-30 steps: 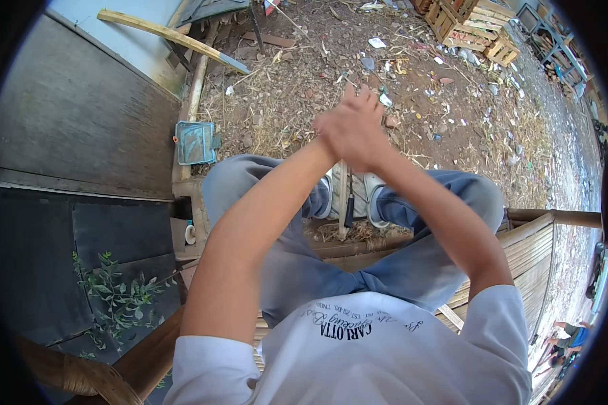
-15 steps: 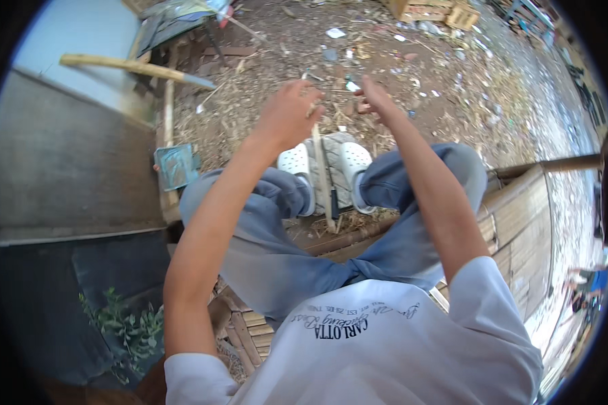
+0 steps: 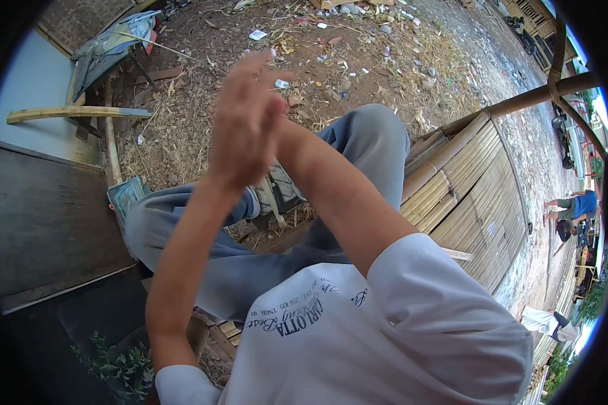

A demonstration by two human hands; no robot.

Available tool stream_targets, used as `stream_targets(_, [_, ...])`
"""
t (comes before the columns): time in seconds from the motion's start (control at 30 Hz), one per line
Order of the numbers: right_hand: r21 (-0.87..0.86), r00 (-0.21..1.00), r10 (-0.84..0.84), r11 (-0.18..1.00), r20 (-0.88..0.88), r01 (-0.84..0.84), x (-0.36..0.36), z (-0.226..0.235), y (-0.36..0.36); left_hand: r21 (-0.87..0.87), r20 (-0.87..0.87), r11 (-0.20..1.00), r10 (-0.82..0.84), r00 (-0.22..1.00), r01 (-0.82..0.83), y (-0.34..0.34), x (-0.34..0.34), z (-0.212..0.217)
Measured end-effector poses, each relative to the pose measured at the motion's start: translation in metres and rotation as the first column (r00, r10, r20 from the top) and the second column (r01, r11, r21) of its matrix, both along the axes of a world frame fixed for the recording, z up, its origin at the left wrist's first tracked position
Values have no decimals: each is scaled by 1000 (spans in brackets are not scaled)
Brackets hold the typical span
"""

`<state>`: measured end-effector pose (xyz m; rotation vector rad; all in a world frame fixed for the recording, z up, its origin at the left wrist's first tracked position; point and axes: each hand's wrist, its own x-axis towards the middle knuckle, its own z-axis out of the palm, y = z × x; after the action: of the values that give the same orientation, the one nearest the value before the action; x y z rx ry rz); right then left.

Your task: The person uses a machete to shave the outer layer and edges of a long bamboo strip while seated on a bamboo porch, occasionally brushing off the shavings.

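In front of my knees my two hands are together, blurred by motion. My left hand [image 3: 235, 138] is nearer the camera, its fingers reaching up and apart, with nothing visible in it. Behind it lies my right hand [image 3: 273, 116], touching or overlapping it; its fingers are mostly hidden. Below them, between my feet, the lower end of a pale wooden strip [image 3: 276, 208] shows. A dark patterned slab [image 3: 287, 190] lies under that strip, largely covered by my arm and legs.
A split-bamboo platform [image 3: 463, 182] with a pole along its edge lies to the right. To the left are a blue tray [image 3: 125, 196], a wooden plank [image 3: 78, 113] and dark panels [image 3: 51, 209]. Litter covers the ground. A person [image 3: 575, 205] bends at far right.
My hands were apart and have come together, the right one moving left behind the left. The view has turned right, so the surroundings have shifted left and the bending person shows more.
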<state>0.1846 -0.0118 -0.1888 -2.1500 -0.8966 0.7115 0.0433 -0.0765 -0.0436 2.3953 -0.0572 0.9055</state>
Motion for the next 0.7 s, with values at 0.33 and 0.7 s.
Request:
stream_targets(0.33, [-412, -79, 621, 413, 780, -812, -88, 41, -15, 235, -462, 777, 618, 636, -583, 98, -44, -26])
stream_targets(0.7, [11, 290, 354, 616, 889, -788, -66, 89, -29, 372, -73, 822, 489, 869, -432, 119, -64, -29])
